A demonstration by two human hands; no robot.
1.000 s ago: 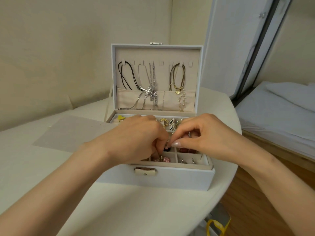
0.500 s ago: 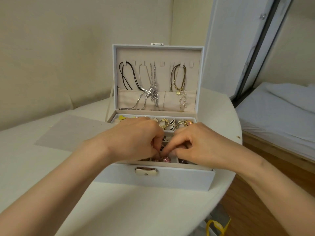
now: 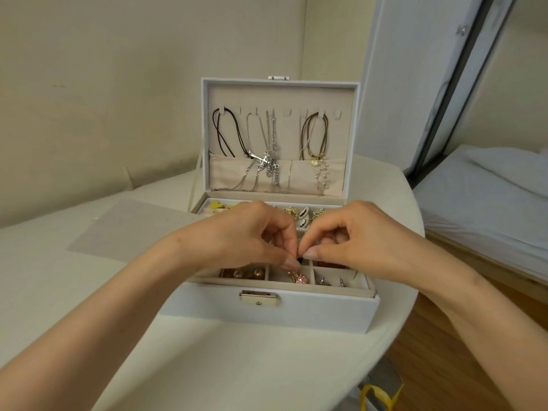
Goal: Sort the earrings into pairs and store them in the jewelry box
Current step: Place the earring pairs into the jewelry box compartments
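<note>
A person's two hands meet over an open white box (image 3: 296, 312) on a pale desk (image 3: 207, 366). The left hand (image 3: 246, 235) and right hand (image 3: 355, 241) are both narrowed, fingers curled, with thumb and forefinger tips pinched together on one tiny dark piece (image 3: 299, 258) above the middle of the tray; it is too small to tell what it is.

Earrings lie sorted in the tray's compartments. Gold bead earrings (image 3: 246, 273) sit front left, a pink sparkly earring (image 3: 302, 279) front centre just below the left thumb, and silver earrings (image 3: 332, 281) front right. Dark red pieces (image 3: 329, 264) show under the right hand. In the back row are yellow pieces (image 3: 218, 205) at the left and gold and black-and-white ones (image 3: 302, 216) between the two hands.

The lid (image 3: 281, 96) stands upright, with necklaces (image 3: 268, 161) hanging from its hooks into a cloth pocket. A metal latch (image 3: 259, 298) sits on the front wall. A grey sheet (image 3: 127, 229) lies flat on the desk left of the box, and a bed (image 3: 489, 203) stands to the right, apart from the desk.
</note>
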